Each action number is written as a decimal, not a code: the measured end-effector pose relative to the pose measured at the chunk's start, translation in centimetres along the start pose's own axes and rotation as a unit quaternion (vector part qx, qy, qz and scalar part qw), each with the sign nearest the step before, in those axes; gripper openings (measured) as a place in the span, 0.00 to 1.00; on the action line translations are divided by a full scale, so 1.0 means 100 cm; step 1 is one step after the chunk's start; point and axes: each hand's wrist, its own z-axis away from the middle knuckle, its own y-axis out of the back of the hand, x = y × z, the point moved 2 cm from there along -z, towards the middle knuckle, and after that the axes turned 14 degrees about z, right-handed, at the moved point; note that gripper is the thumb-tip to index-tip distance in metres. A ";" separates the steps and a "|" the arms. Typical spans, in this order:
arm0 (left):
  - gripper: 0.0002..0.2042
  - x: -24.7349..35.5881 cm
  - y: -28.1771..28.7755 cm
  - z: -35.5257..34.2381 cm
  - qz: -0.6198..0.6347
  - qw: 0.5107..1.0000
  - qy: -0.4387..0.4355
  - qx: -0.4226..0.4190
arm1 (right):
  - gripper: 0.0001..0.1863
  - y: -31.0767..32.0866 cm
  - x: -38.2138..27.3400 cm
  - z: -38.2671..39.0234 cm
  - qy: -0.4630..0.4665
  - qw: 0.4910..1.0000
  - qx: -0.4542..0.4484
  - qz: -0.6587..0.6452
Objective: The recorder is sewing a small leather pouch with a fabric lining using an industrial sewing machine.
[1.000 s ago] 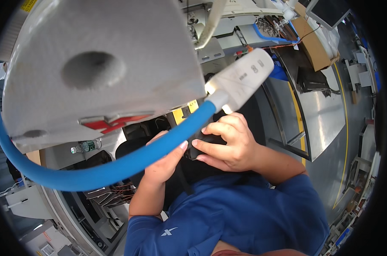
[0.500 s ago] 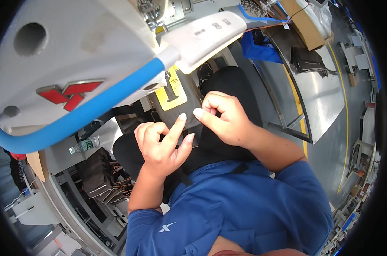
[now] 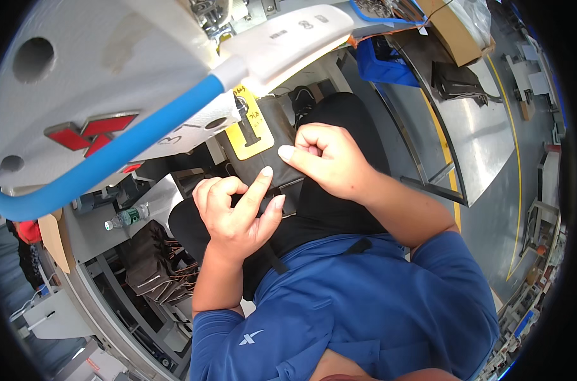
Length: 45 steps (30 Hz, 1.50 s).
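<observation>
Dark leather piece (image 3: pixel 272 162): lower edge covered by both hands; upper part runs under the white sewing-machine arm (image 3: pixel 282 41), so its full outline cannot be read. Left hand (image 3: pixel 234 213): palm side hidden; whether the curled fingers pinch anything cannot be told. Right hand (image 3: pixel 330 162): fingers folded inward, contents of the fist hidden. Yellow tag (image 3: pixel 253 130): top tucked beneath the machine arm. Machine body cut off at the upper and left rim. Needle area not visible.
</observation>
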 end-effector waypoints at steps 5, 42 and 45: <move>0.20 0.001 0.002 0.000 0.011 1.000 -0.001 0.000 | 0.20 0.000 0.002 -0.006 -0.003 1.000 -0.003 -0.015; 0.12 -0.019 -0.020 0.021 0.704 0.688 0.174 0.024 | 0.25 -0.005 0.015 0.010 0.200 0.916 -0.172 -0.303; 0.11 -0.018 0.022 -0.001 0.649 0.728 0.220 -0.006 | 0.28 0.023 -0.016 0.017 0.342 0.880 -0.135 -0.300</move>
